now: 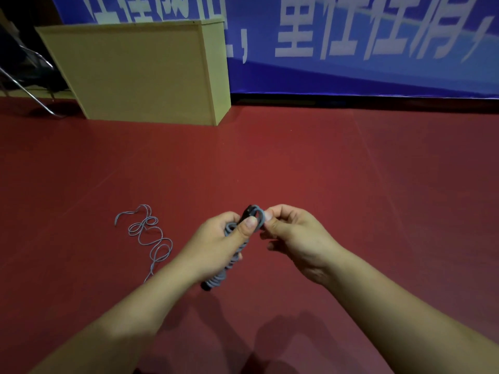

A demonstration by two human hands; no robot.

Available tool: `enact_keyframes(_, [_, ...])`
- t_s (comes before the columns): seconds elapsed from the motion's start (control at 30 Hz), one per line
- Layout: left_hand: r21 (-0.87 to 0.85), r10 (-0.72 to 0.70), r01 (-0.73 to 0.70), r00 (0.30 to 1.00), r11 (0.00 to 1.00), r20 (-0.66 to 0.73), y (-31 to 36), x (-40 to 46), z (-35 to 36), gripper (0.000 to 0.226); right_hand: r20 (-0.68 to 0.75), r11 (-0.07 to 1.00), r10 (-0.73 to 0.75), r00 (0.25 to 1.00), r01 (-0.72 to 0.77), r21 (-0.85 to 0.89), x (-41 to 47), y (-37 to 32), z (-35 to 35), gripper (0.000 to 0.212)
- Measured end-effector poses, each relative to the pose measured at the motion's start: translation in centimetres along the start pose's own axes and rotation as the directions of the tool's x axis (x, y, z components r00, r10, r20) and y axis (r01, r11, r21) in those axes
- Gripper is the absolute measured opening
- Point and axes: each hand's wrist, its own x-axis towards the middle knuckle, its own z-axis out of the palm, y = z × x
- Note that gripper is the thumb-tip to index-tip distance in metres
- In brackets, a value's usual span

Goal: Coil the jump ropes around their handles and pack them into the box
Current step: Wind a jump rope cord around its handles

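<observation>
Two hands on one jump rope above red floor: left hand gripped coiled handles, right hand pinched top loop. Loose grey rope lying left. Large white characters on blue banner, blurred, unreadable.

A loose rope lies on the floor left of the hands, box behind.

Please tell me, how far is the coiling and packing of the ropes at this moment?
Done: most of a grey jump rope is wound on its black handles. In hand: the left hand grips the bundle, the right hand pinches the last loop. Left: another loose grey rope on the red floor; no packing box is identifiable.
</observation>
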Motion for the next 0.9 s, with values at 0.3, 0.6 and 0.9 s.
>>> enact_keyframes(0.3, [0.589, 0.078, 0.079, 0.968, 0.804, -0.238, -3.4, -1.3, -7.9, 0.065, -0.167, 0.999, -0.041, 0.985, 0.037, -0.030, 2.7, 2.6, 7.2, 0.022])
enact_keyframes(0.6, [-0.173, -0.383, 0.343, 0.838, 0.923, -0.388, -15.7, -8.9, -9.9, 0.075, -0.022, 0.969, 0.244, 0.969, -0.244, 0.028, 3.9, 12.1, 17.8, 0.011])
enact_keyframes(0.9, [-0.876, -0.746, 0.172, 0.612, 0.450, -0.263, -27.4, -20.3, -9.0, 0.040, 0.324, 0.835, 0.549, 0.770, -0.518, -0.184, 1.0, 25.2, 26.6, 0.019])
